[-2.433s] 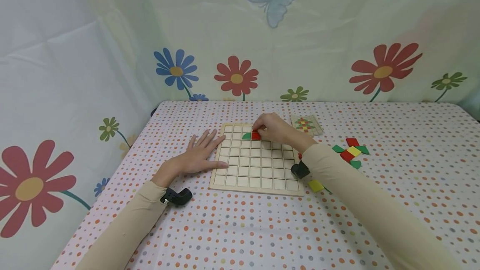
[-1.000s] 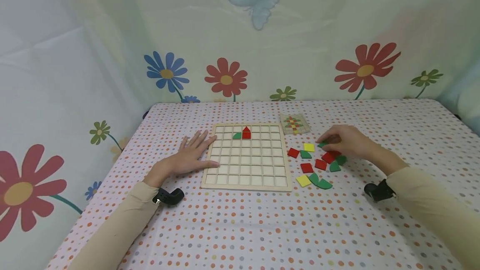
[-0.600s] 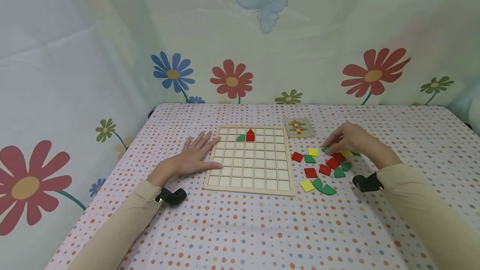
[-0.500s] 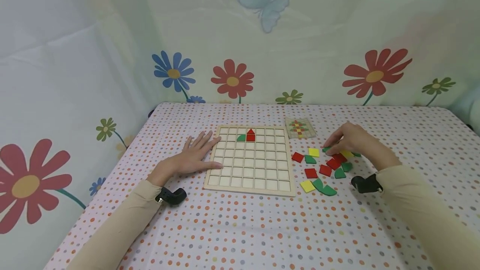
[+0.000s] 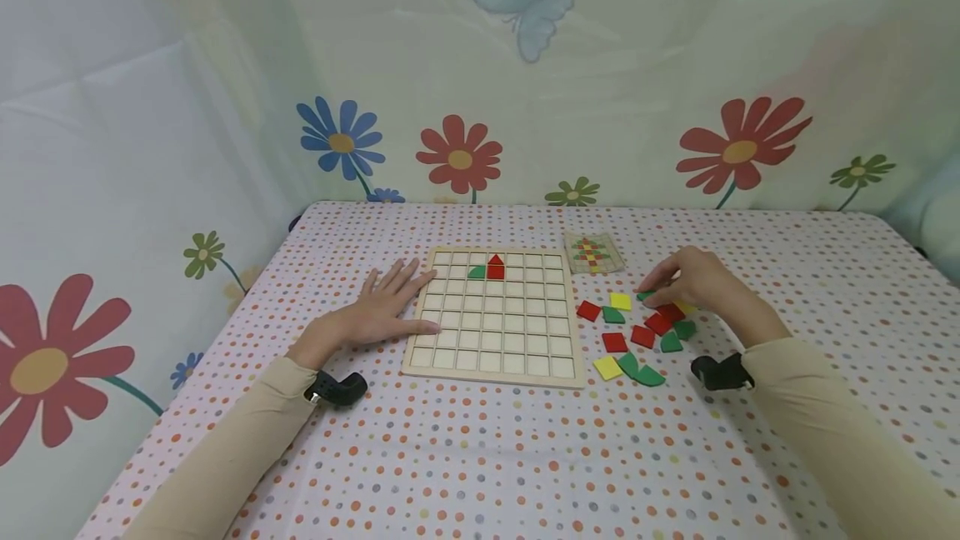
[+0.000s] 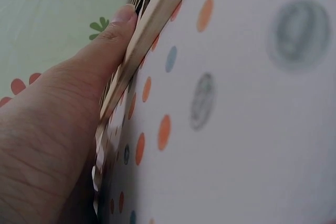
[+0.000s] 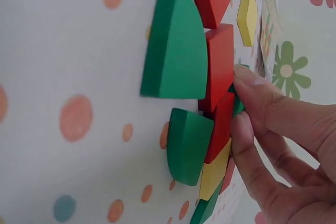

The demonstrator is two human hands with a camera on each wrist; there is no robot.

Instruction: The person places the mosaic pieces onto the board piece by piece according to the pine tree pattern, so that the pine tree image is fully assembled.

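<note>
My left hand [image 5: 378, 312] lies with spread fingers over the left edge of the wooden grid board [image 5: 495, 380]; the thumb touches its frame in the left wrist view. In the board's upper rows sit a green quarter-round tile [image 5: 477, 272], a red square tile [image 5: 496, 272] and, above that, a red triangle tile [image 5: 496, 259]. To the right of the board, my right hand [image 5: 693, 277] pinches a green tile [image 7: 238, 104] between thumb and fingers, at the loose tiles. Much of this tile is hidden by the fingers and a red tile [image 7: 220, 127].
Loose red, yellow and green tiles lie right of the board, among them a yellow square [image 5: 608, 368] and a red square [image 5: 614, 342]. A pattern card [image 5: 593, 253] lies behind them. The dotted tablecloth [image 5: 450, 465] covers the table, with a flowered curtain [image 5: 637, 65] behind.
My right hand has gone from the board's top rows rightward to the loose tiles and now pinches a green tile. A red triangle shows above the red square. My left hand has stayed put.
</note>
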